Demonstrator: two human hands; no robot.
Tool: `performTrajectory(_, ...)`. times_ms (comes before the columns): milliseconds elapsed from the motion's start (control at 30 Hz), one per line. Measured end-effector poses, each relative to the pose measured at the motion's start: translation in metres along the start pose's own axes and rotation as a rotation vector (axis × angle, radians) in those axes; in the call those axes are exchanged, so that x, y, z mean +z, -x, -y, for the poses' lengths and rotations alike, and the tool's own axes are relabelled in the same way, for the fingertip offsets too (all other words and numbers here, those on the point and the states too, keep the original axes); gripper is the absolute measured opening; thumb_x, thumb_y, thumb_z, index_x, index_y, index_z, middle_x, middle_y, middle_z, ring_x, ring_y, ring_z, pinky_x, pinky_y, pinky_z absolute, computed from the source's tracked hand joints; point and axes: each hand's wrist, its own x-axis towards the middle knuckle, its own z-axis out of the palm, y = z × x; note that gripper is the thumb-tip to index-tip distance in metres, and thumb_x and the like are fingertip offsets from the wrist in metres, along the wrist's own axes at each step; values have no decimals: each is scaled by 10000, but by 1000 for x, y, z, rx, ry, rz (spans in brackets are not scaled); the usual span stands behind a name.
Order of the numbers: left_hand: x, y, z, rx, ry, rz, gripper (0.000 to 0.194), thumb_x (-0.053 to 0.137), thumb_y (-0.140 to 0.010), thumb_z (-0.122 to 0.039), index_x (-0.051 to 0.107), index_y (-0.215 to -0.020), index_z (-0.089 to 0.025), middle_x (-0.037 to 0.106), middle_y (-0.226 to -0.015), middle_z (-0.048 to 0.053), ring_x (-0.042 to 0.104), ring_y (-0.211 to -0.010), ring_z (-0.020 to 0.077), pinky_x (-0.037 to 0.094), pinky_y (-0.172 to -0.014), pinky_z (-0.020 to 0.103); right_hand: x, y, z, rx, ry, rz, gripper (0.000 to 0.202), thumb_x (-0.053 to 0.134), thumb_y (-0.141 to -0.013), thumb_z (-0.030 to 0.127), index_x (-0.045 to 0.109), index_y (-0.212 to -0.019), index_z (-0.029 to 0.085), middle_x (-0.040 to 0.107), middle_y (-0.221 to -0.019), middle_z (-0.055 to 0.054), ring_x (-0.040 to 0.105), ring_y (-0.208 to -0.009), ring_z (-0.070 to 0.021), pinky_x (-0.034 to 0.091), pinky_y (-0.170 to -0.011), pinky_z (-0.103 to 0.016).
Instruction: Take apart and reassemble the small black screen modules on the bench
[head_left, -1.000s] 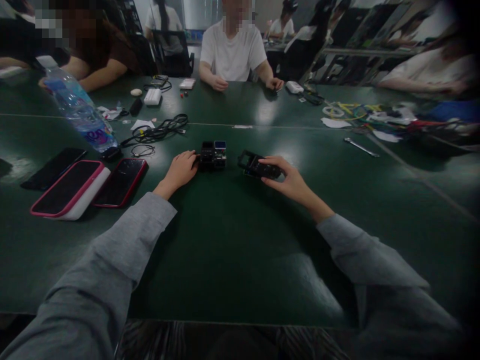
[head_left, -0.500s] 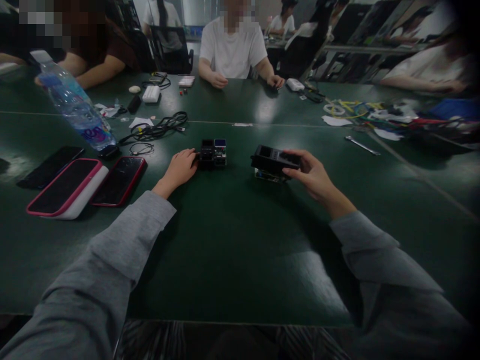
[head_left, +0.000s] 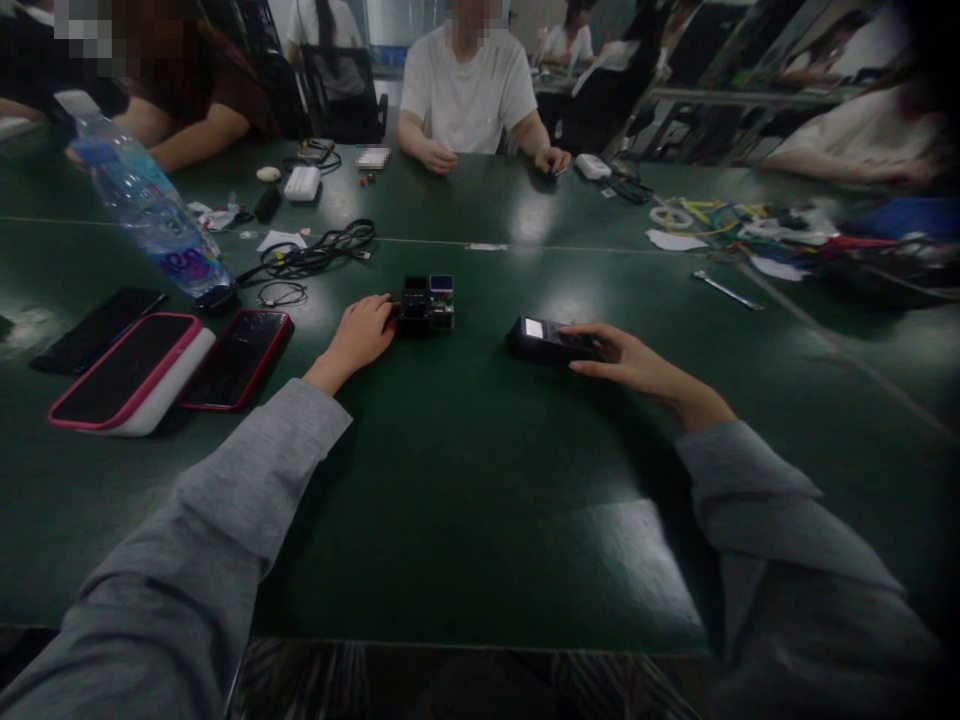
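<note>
My left hand (head_left: 365, 330) rests on the table with its fingers curled against the left side of a small black device (head_left: 415, 305). Right beside that device is a part with a small screen and bare circuitry (head_left: 442, 302). Over to the right, my right hand (head_left: 622, 362) grips the right end of a black handheld device (head_left: 551, 342), fingers across its top and thumb along the near side. A pale, bright little screen shows at the device's left end. Its underside is hidden, and it appears to lie on the table.
On the left are a tilted water bottle (head_left: 150, 200), several phones including a red-edged one (head_left: 238, 358), and coiled black cables (head_left: 322, 250). A wrench (head_left: 727, 290) and tangled colored wires (head_left: 750, 225) lie to the right. A person in white (head_left: 471, 95) sits opposite.
My right hand has lowered the black handheld device and laid it flatter. The circuitry seen beneath it is now out of sight, and its screen looks bright. My left hand has stayed put.
</note>
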Motion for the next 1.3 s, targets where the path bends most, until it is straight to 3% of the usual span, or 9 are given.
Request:
performTrajectory(200, 1, -1, 2, 9, -8, 6, 392, 400, -975, -262, 567, -1291, -102, 515, -1462, 173, 481, -1352, 299, 394, -1125, 500, 9, -2, 2, -16, -14, 5, 579, 789, -769, 483, 606, -1303, 354, 550, -1405, -38, 512, -1298, -340, 372, -1145, -579)
performTrajectory(467, 4, -2, 5, 20, -21, 8, 399, 404, -973, -271, 566, -1291, -94, 515, -1460, 179, 486, -1347, 307, 398, -1122, 509, 26, -7, -2, 1, -215, -160, 543, 751, -808, 484, 586, -1306, 341, 590, -1355, -35, 525, -1288, -304, 377, -1146, -551)
performTrajectory(600, 3, -2, 6, 19, -8, 8, 395, 407, -968, -265, 569, -1291, -105, 518, -1458, 177, 482, -1350, 309, 400, -1116, 524, 37, -8, 0, -29, -118, -189, 538, 745, -814, 498, 588, -1304, 341, 569, -1364, -43, 528, -1275, -315, 389, -1126, -564)
performTrajectory(700, 3, -3, 5, 19, -2, 2, 388, 403, -971, -268, 572, -1290, -127, 523, -1456, 168, 485, -1347, 302, 403, -1112, 528, 57, -7, 17, -100, -43, -115, 585, 747, -816, 502, 554, -1348, 353, 546, -1383, -46, 538, -1256, -313, 400, -1112, -559)
performTrajectory(767, 4, -3, 6, 16, 1, 2, 388, 407, -966, -264, 573, -1287, -119, 525, -1453, 172, 488, -1345, 301, 401, -1116, 522, 74, -5, 35, -141, -68, 20, 578, 710, -852, 504, 527, -1381, 360, 530, -1411, -40, 532, -1269, -297, 407, -1108, -536)
performTrajectory(833, 5, -3, 6, 13, 0, 2, 389, 413, -961, -256, 572, -1285, -112, 528, -1449, 173, 489, -1344, 298, 398, -1120, 514, 88, -2, 54, -147, -128, 170, 483, 648, -905, 505, 566, -1351, 340, 552, -1396, -39, 538, -1267, -277, 422, -1095, -505)
performTrajectory(900, 6, -3, 7, 12, -6, -6, 386, 416, -959, -256, 574, -1286, -124, 531, -1450, 163, 488, -1345, 295, 399, -1120, 513, 98, 1, 66, -133, -209, 228, 370, 560, -965, 500, 632, -1269, 302, 640, -1275, -45, 584, -1208, -250, 437, -1071, -477)
performTrajectory(1067, 7, -3, 7, 10, -12, -17, 379, 427, -958, -261, 583, -1282, -140, 532, -1451, 154, 493, -1339, 297, 406, -1111, 519, 104, 0, 66, -68, -356, 56, 324, 516, -998, 485, 646, -1172, 244, 727, -994, -40, 665, -1028, -210, 460, -1005, -433)
performTrajectory(1300, 5, -3, 5, 7, -10, 11, 392, 414, -966, -267, 573, -1293, -119, 508, -1472, 165, 477, -1351, 302, 397, -1116, 512, 111, -10, 53, -138, -200, -91, 337, 506, -994, 498, 619, -1170, 233, 704, -1000, -57, 660, -1001, -218, 495, -965, -428)
